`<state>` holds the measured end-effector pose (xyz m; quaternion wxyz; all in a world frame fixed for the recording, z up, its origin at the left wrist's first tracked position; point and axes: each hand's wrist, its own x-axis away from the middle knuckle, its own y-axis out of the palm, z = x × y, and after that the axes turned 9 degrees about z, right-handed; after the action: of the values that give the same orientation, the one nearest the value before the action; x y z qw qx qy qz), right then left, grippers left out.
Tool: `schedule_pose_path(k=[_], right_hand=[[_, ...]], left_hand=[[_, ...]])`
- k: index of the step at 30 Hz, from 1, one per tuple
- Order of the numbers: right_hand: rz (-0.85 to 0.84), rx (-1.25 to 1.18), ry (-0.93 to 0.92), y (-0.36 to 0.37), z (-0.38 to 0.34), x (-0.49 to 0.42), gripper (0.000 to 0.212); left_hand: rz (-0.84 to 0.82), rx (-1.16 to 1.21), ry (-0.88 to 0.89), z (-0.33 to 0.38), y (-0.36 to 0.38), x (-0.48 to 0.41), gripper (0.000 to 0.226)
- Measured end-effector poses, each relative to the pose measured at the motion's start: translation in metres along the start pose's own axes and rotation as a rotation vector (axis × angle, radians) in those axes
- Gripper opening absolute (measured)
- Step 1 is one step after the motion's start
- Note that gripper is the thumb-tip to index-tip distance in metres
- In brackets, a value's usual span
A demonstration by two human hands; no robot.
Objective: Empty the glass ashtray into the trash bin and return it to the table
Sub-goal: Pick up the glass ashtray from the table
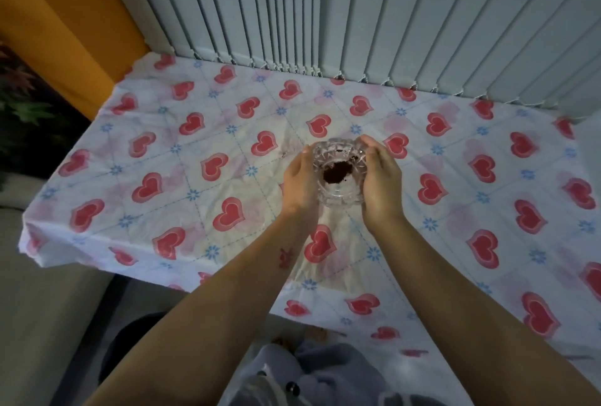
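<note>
ashtray cupped between two hands over the heart-print table

ashtray first: the round, clear cut-glass ashtray (338,175) sits in the middle of the table, directly between the two hands, with a dark clump of ash (336,175) lying in its bowl and a few dark specks near its far rim. the left hand (300,183) presses against the ashtray's left wall, fingers together and curved round the glass toward its far side. the right hand (380,178) mirrors it on the right wall, fingertips curling over the far right part of the rim. both hands are closed around the glass from opposite sides, so the ashtray is gripped between the palms. whether its base rests on the cloth or is lifted just clear of it cannot be told from this angle.

the table is covered by a white tablecloth printed with red hearts and small blue flowers (162,162), wrinkled in places. a small dark crumb (284,154) lies on the cloth just left of the left hand's fingertips. both bare forearms reach in from the near edge. pale grey vertical blinds (357,15) hang along the far side of the table, and an orange wall (65,15) stands at the left.
</note>
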<state>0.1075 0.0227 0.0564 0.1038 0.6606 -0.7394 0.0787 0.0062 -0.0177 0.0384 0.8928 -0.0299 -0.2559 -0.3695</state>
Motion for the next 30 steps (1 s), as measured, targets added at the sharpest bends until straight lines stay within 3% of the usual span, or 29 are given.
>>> schedule_pose_path(k=[8,14,24,30], right_hand=[[-0.081,0.101,-0.033,0.027,0.009,0.025,0.039],[-0.175,0.131,0.047,0.072,0.027,0.073,0.046],[-0.347,0.162,0.018,0.147,0.07,0.208,0.036],[-0.507,0.199,0.007,0.186,0.114,0.299,0.022]], left_hand=[[0.094,0.168,-0.027,0.005,-0.038,0.004,0.038],[0.257,0.285,-0.038,0.011,-0.096,0.013,0.053],[0.355,0.194,0.111,0.004,-0.259,0.068,0.047],[0.52,0.202,0.166,-0.028,-0.366,0.105,0.046]])
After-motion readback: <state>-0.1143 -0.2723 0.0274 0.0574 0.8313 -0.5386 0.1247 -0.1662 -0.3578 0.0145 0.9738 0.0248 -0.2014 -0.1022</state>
